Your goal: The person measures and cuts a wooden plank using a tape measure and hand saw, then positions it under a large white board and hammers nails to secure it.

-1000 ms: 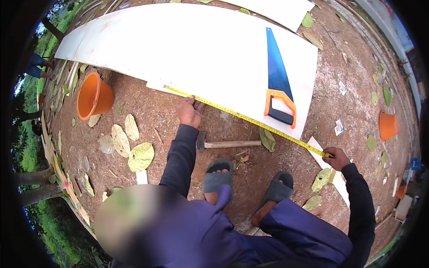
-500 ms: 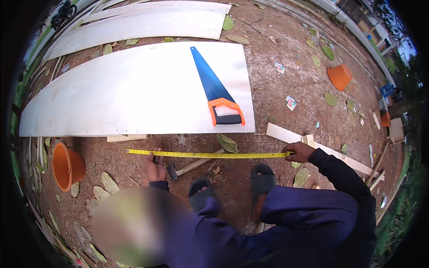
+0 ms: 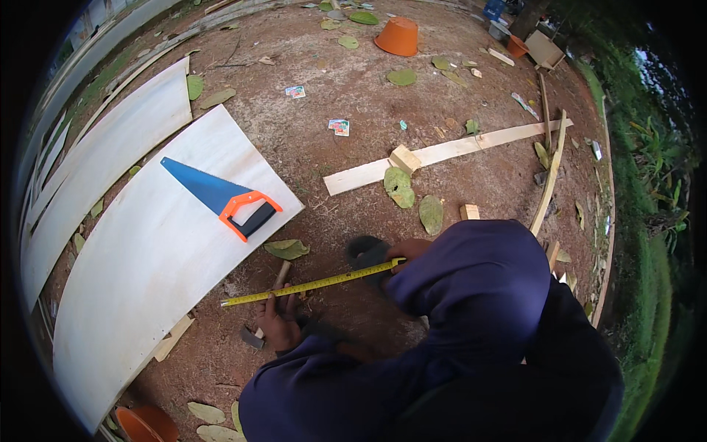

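Between left grip [image 3: 278, 326] and right grip [image 3: 414, 253], above reddish soil [image 3: 243, 287]: yellow tape measure [image 3: 324, 283], pinched near its free end by the left, seemingly clasped at the other end by the right, partly hidden behind a trousered knee [image 3: 479, 265]. Probably light, thin, springy and easily twisted; best held by the edges and at both ends. Underneath, likely in the way, wooden-handled hammer [image 3: 252, 338]. Farther out, blue-bladed handsaw [image 3: 208, 192] on pale board [image 3: 140, 258]; rightward, long wooden strip [image 3: 471, 146].
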`<state>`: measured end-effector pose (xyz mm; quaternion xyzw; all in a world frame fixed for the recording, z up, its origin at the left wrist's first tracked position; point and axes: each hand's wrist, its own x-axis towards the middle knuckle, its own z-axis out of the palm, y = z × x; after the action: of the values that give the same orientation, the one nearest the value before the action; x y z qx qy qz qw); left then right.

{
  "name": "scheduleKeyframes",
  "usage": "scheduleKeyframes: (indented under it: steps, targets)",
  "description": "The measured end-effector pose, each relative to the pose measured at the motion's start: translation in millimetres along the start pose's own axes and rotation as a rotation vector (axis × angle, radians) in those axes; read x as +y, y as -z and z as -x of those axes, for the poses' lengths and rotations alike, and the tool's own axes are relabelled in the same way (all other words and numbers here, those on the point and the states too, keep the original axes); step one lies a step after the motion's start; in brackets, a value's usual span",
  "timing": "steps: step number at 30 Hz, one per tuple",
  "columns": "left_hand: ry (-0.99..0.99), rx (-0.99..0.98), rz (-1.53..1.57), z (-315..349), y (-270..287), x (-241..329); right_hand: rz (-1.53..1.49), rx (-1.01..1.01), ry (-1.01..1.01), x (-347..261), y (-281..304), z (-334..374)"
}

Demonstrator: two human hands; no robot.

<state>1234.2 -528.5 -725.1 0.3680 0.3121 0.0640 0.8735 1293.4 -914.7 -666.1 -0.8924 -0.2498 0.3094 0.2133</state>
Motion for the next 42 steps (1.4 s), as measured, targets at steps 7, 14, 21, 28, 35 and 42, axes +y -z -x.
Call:
scheduleKeyframes:
  steps: [7,14,21,28,35,42]
  targets:
    - [0.104,-0.323,-0.204,10.3,-37.9,-11.6,-0.09,0.022,-0.155,-7.1,-31.7,66.9]
    - [0.235,-0.281,-0.366,13.7,-15.4,-22.3,-0.111,0.012,-0.214,-12.4,-38.2,82.0]
    - [0.268,-0.126,-0.202,0.4,63.5,-14.3,-0.09,-0.06,-0.19,-18.6,-21.3,51.2]
    - [0.229,0.175,-0.302,18.7,77.3,-10.6,-0.056,-0.162,-0.164,-9.2,13.1,15.9]
    - [0.284,0.067,-0.441,35.8,41.4,9.2,-0.039,-0.476,-0.052,19.2,61.8,-58.9]
    - [0.113,0.193,-0.442,106.1,-8.1,57.6,0.022,-0.555,0.121,-7.3,79.8,-154.9]
